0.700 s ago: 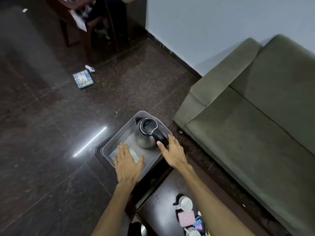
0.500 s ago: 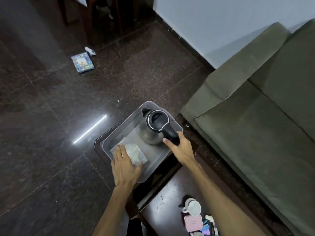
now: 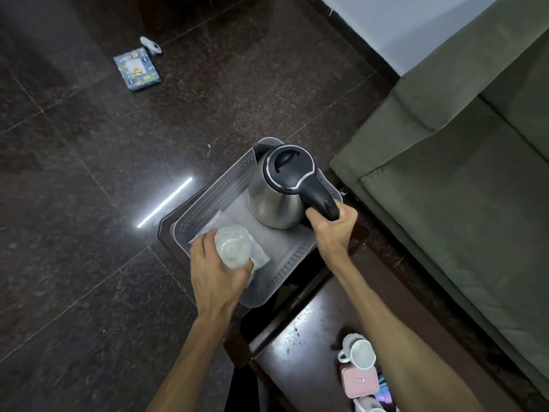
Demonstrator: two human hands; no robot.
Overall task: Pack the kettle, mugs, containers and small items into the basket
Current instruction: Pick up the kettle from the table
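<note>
While the kettle (image 3: 277, 190) stands in the far end of the basket (image 3: 292, 257), we see the right hand (image 3: 332, 230) wrapped round its black handle. The left hand (image 3: 215, 275) grips a clear container (image 3: 231, 246) at the basket's near end.

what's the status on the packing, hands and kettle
Right hand gripping kettle handle, kettle in basket. Left hand on clear container. Mug unpacked.
</note>
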